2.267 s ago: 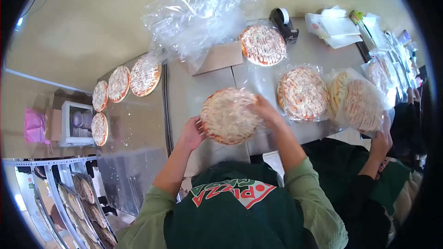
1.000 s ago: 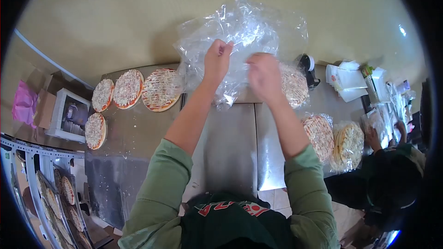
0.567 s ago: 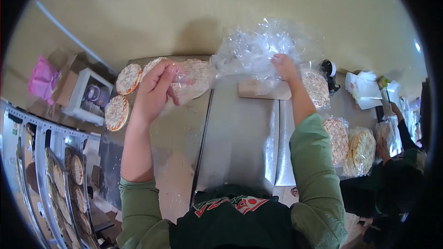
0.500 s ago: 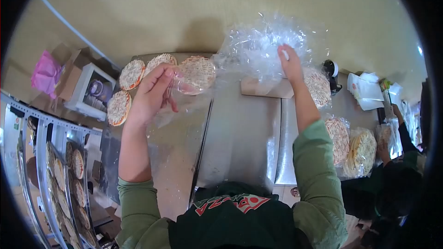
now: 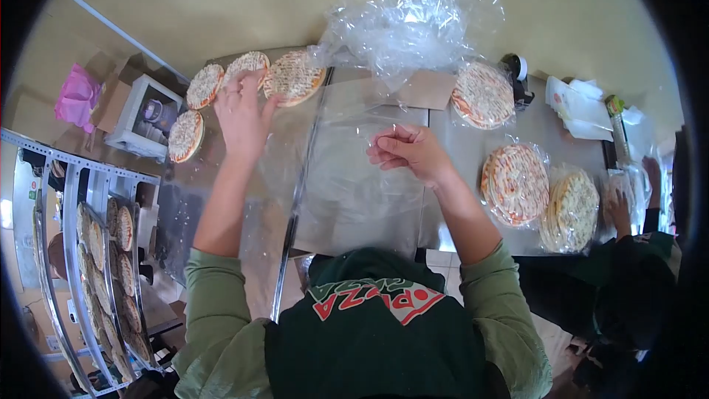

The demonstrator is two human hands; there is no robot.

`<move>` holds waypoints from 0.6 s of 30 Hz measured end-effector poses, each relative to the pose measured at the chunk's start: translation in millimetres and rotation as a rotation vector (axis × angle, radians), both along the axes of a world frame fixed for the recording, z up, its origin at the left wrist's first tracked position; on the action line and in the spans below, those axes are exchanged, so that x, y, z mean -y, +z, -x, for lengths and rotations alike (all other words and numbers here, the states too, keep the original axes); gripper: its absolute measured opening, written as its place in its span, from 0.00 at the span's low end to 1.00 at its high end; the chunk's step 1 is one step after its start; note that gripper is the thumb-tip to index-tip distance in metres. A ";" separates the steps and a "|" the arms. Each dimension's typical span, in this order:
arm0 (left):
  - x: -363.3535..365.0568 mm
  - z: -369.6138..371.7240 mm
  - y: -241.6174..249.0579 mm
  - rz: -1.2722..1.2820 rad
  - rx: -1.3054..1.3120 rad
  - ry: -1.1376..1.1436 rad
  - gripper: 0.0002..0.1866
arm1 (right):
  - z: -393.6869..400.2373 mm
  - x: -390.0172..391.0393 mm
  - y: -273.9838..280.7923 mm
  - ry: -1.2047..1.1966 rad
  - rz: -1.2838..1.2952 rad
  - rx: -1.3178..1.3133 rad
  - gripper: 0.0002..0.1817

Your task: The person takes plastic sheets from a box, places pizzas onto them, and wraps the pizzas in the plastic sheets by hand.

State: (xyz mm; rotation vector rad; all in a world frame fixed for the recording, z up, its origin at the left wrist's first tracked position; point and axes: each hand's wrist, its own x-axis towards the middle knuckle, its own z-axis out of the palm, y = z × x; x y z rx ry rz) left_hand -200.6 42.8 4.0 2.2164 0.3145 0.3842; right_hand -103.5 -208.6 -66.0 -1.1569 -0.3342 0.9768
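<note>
My right hand [image 5: 417,154] is closed in a pinch on the edge of a clear plastic bag [image 5: 351,159], which spreads out over the metal worktop. My left hand [image 5: 244,114] reaches to the back left with its fingers apart. Its fingertips overlap a topped pizza [image 5: 247,63] in this view, and the thumb is right at the edge of a larger pizza [image 5: 295,77]. Two more pizzas, one at the back [image 5: 204,86] and one nearer [image 5: 186,136], lie to the left of that hand.
A heap of clear bags [image 5: 413,18] lies at the back beside a cardboard piece [image 5: 425,90]. Bagged pizzas [image 5: 515,185] and a black tape dispenser [image 5: 519,77] are on the right. A loaded rack [image 5: 107,281] stands left; a co-worker's hand [image 5: 619,210] is far right.
My right hand has come from the bag heap towards me, now pinching a bag. My left hand has let go of the plastic and moved to the pizzas, fingers spread.
</note>
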 end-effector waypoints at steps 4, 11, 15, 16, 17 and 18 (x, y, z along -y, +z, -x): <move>77.1 18.7 -45.7 0.011 -0.013 0.104 0.16 | 34.0 7.0 -25.1 -0.211 -0.069 0.046 0.08; 90.0 32.6 -97.7 1.273 -0.217 0.013 0.09 | 55.7 15.0 -53.8 -0.323 0.071 0.174 0.07; 49.8 64.2 -95.6 1.687 -0.041 -0.056 0.10 | 32.3 38.5 -97.8 -0.422 0.262 0.165 0.09; 40.2 72.2 -107.6 1.720 0.029 -0.189 0.11 | 33.4 31.5 -96.2 -0.416 0.226 0.083 0.09; 32.4 76.9 -127.4 1.630 0.062 -0.130 0.12 | 35.1 24.3 -93.7 -0.406 0.192 -0.001 0.09; 25.2 80.9 -150.8 1.538 0.093 -0.071 0.12 | 37.5 15.8 -90.9 -0.395 0.157 -0.086 0.10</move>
